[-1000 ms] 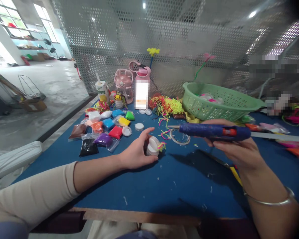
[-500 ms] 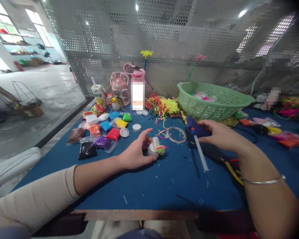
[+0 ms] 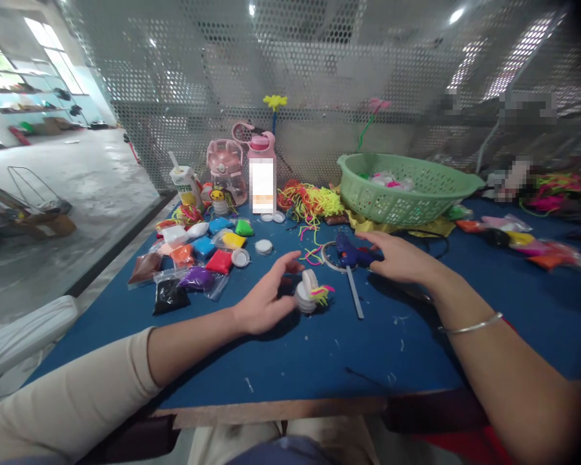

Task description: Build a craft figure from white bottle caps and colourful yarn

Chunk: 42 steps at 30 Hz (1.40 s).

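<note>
The left forearm (image 3: 193,342) came in from the lower left, sleeved to partway along, then bare to the wrist. The left hand (image 3: 266,297) was open, thumb and fingers parted in a loose curve, its opening toward the right. The right forearm (image 3: 503,361) angled up from the lower right, bare. The right hand (image 3: 397,258) was back upward, its index finger extended leftward, apart from the lower fingers.
</note>
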{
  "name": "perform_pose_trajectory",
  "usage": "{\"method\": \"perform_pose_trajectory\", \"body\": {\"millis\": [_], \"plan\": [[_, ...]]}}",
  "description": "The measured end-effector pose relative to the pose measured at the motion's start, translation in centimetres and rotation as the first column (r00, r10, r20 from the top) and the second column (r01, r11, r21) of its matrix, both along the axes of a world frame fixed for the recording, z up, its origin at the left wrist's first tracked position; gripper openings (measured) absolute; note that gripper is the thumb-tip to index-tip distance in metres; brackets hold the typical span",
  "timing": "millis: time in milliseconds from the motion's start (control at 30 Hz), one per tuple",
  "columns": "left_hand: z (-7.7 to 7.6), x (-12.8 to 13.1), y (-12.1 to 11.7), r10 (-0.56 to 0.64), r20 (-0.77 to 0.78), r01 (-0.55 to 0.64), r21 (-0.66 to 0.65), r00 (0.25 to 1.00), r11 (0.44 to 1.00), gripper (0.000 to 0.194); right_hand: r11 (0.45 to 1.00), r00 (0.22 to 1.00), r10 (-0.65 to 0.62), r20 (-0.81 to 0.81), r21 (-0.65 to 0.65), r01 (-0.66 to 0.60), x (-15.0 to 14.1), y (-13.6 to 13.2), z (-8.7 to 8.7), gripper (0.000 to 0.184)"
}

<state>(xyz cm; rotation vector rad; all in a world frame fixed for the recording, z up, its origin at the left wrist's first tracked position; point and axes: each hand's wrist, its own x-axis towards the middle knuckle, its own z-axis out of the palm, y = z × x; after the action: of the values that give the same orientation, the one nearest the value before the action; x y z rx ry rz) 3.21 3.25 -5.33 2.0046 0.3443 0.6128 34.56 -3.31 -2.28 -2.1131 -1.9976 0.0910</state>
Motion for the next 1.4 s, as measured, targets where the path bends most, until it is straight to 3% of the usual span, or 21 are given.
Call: {"method": "perform_pose_trajectory", "body": {"millis": [100, 167, 233, 400, 633, 733, 833, 933, 1033, 1200, 1400], "plan": [[-0.1, 0.4, 1.2, 0.211, 0.047, -0.214, 0.065, 0.976, 0.975, 0.059, 0.995, 1.0, -0.02, -0.011, 0.101, 0.021, -1.1, -0.4, 1.2, 0.061], [-0.1, 1.2, 2.5, 0.414, -0.008, -0.402, 0.226, 0.91, 0.887, 0.05, 0.988, 0.999, 0.025, -0.023, 0.154, -0.021, -2.6, 0.1, 2.1, 0.049], [0.1, 2.2, 3.9, 0.509, -0.092, -0.436, 0.4, 0.856, 0.806, 0.044, 0.983, 0.991, 0.129, -0.027, 0.133, -0.124, -4.4, 1.2, 2.7, 0.041], [0.4, 4.4, 6.1, 0.449, -0.252, -0.269, 0.525, 0.857, 0.807, 0.031, 0.947, 0.944, 0.32, -0.085, -0.004, -0.321, -8.0, 4.9, 1.8, 0.042], [-0.2, 5.7, 6.1, 0.472, -0.291, -0.225, 0.601, 0.832, 0.767, 0.022, 0.951, 0.92, 0.303, -0.249, 0.023, -0.307, -8.8, 6.7, -0.7, 0.061], [0.5, 5.6, 6.0, 0.477, -0.234, -0.244, 0.627, 0.847, 0.74, 0.023, 0.965, 0.902, 0.263, -0.343, 0.121, -0.235, -8.5, 6.2, 0.0, 0.057], [2.2, 5.2, 5.8, 0.48, -0.139, -0.284, 0.653, 0.866, 0.702, 0.024, 0.967, 0.854, 0.232, -0.467, 0.207, -0.149, -8.7, 5.4, 1.4, 0.054], [3.7, 4.8, 5.4, 0.47, -0.037, -0.326, 0.673, 0.882, 0.664, 0.024, 0.966, 0.77, 0.249, -0.588, 0.206, -0.156, -9.3, 4.7, 2.8, 0.051], [4.2, 4.7, 4.9, 0.435, 0.064, -0.357, 0.681, 0.898, 0.639, 0.021, 0.967, 0.709, 0.254, -0.658, 0.185, -0.174, -9.6, 4.5, 3.2, 0.042], [4.3, 4.4, 4.7, 0.454, 0.079, -0.379, 0.686, 0.888, 0.621, 0.018, 0.979, 0.738, 0.201, -0.644, 0.15, -0.135, -8.0, 5.0, 2.3, 0.024], [5.2, 3.5, 4.6, 0.496, 0.046, -0.383, 0.697, 0.867, 0.606, 0.02, 0.959, 0.744, 0.161, -0.648, 0.282, 0.038, -8.3, 4.8, 3.6, 0.048]]}}
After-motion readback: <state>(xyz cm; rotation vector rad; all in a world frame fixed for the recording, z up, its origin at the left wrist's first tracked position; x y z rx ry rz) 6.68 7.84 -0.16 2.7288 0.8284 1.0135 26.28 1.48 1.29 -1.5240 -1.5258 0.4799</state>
